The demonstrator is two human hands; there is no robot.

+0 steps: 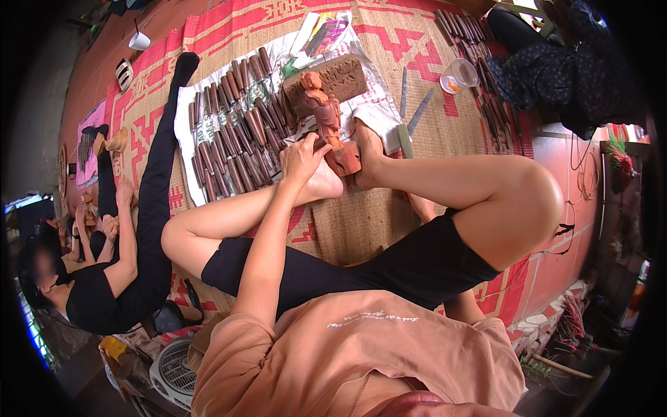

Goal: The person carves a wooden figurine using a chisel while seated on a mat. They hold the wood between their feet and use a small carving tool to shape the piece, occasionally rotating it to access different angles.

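A reddish-brown carved wooden figurine [328,119] on a blocky base leans between my two bare feet. Its head rests near a dark carved wooden block [340,83]. My left hand [300,160] closes on the lower left side of the figurine, just above my left foot. Of my right hand [421,206], only a part shows beneath my right shin; its fingers are hidden, and so is anything in them. Left of the figurine, many wooden-handled carving tools [233,132] lie in rows on a white sack [186,111].
Right of my feet lie a green-handled tool [404,140] and flat metal blades [420,111]. A clear plastic cup [459,74] and more carving tools [495,115] are farther right. Another person [104,278] sits at left, one leg stretched along the patterned mat [410,48].
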